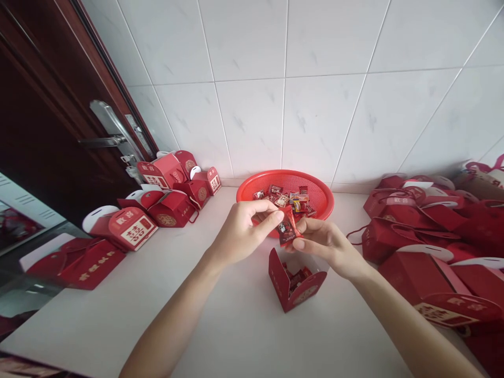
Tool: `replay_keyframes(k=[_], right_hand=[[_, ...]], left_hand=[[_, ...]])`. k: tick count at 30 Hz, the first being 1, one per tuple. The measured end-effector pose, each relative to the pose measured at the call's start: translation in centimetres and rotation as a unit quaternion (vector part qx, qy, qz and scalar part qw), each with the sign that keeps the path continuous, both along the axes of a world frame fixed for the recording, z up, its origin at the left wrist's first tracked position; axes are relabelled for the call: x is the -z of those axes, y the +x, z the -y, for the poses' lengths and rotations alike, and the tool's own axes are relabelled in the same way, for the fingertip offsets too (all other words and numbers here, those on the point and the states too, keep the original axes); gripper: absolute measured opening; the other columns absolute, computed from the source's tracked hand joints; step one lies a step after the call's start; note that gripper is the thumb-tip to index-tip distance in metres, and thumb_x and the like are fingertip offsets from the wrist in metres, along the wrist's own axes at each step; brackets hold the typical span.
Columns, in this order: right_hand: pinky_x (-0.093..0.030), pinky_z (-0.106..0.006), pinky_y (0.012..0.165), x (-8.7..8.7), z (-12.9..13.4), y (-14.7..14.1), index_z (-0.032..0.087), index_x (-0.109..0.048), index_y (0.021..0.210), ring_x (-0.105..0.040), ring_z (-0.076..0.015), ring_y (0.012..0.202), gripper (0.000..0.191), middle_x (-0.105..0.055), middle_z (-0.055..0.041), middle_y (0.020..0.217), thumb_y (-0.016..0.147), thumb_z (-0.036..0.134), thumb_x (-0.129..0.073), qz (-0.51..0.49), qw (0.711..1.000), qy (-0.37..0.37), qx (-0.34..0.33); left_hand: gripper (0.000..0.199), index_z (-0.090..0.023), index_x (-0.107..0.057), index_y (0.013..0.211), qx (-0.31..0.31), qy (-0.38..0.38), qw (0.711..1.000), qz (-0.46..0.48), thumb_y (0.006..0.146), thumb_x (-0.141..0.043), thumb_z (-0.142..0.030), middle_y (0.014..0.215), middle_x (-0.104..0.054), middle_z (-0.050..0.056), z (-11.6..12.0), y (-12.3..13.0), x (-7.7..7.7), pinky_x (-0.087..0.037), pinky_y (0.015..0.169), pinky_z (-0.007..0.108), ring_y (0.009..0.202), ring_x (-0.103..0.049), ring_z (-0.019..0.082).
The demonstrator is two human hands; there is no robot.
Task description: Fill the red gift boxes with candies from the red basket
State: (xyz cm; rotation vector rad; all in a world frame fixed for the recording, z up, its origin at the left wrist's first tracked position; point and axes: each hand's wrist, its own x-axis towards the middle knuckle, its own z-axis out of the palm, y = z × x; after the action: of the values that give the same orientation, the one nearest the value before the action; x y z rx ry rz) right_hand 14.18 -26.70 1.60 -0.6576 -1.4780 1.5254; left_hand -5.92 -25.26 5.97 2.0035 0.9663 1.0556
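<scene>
Wrapped sweet: held up between the two hands, in front of the near side of the basket and just beyond the open box; its wrapper is dark and red.
Left hand: thumb and fingers pinched on the far, left part of the wrapped sweet.
Right hand: thumb and fingers closed on its near, right edge; the exact contact behind the wrapper is hidden.
Weight: likely very light, so a fingertip pinch should carry it.
Wrapper: shiny film, probably slippery and crinkly; a firm but gentle squeeze seems enough.
Filling: cannot be seen; it may be firm or may dent, so hard pressing looks unwise.
Best hold: probably across the plump middle, or by a flat end where the film can be nipped.
Open box: stands on the surface with red-wrapped sweets inside; looks like thin, light card, stiff along its folds yet easily bent at the upright flaps, so better held low by its walls.
Basket: red, perforated, likely springy plastic, best taken by the rim; more sweets lie inside.
Sides: red gift boxes stand at left and crowd together at right.
</scene>
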Motion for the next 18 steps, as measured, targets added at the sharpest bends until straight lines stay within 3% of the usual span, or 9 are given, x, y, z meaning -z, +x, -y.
replay_keyframes(k=[4, 8, 12, 18], right_hand=[[-0.052, -0.029, 0.075, -0.3, 0.0, -0.1, 0.019, -0.066, 0.086, -0.061, -0.0140, 0.076, 0.024, -0.065, -0.0011, 0.084, 0.085, 0.040, -0.077, 0.006, 1.000, 0.024, 0.015], [-0.054, -0.030, 0.070, -0.3, 0.2, -0.8, 0.020, -0.066, 0.084, -0.061, -0.0144, 0.072, 0.021, -0.064, -0.0003, 0.079, 0.088, 0.039, -0.074, -0.030, 0.993, 0.049, 0.099], [-0.055, -0.030, 0.072, -0.1, 0.3, -1.1, 0.023, -0.066, 0.087, -0.062, -0.0158, 0.077, 0.016, -0.067, -0.0014, 0.087, 0.091, 0.037, -0.071, -0.087, 0.978, 0.071, 0.176], [-0.051, -0.029, 0.072, 0.0, 0.2, -0.8, 0.023, -0.063, 0.081, -0.058, -0.0157, 0.076, 0.021, -0.064, -0.0001, 0.082, 0.089, 0.040, -0.072, -0.080, 0.975, 0.057, 0.199]], left_hand=[[0.023, -0.017, -0.071, 0.077, 0.013, 0.017, 0.999, -0.044, 0.093, -0.061, -0.030, 0.075, -0.070, 0.000, 0.5, 0.0, -0.1, -0.048, 0.067, 0.023, 0.073, -0.062, 0.014], [0.024, -0.018, -0.072, 0.085, 0.015, 0.015, 1.000, 0.020, 0.096, -0.061, -0.036, 0.082, -0.072, 0.000, 0.2, 0.2, 0.3, -0.050, 0.072, 0.023, 0.079, -0.065, 0.014], [0.027, -0.017, -0.073, 0.090, 0.047, -0.020, 0.998, 0.030, 0.096, -0.061, -0.040, 0.088, -0.074, 0.002, 0.0, 0.5, 0.5, -0.053, 0.077, 0.025, 0.084, -0.068, 0.016], [0.026, -0.018, -0.075, 0.100, 0.073, -0.014, 0.997, 0.006, 0.098, -0.058, -0.038, 0.098, -0.076, 0.004, 0.3, 0.9, 0.7, -0.055, 0.082, 0.028, 0.092, -0.070, 0.019]])
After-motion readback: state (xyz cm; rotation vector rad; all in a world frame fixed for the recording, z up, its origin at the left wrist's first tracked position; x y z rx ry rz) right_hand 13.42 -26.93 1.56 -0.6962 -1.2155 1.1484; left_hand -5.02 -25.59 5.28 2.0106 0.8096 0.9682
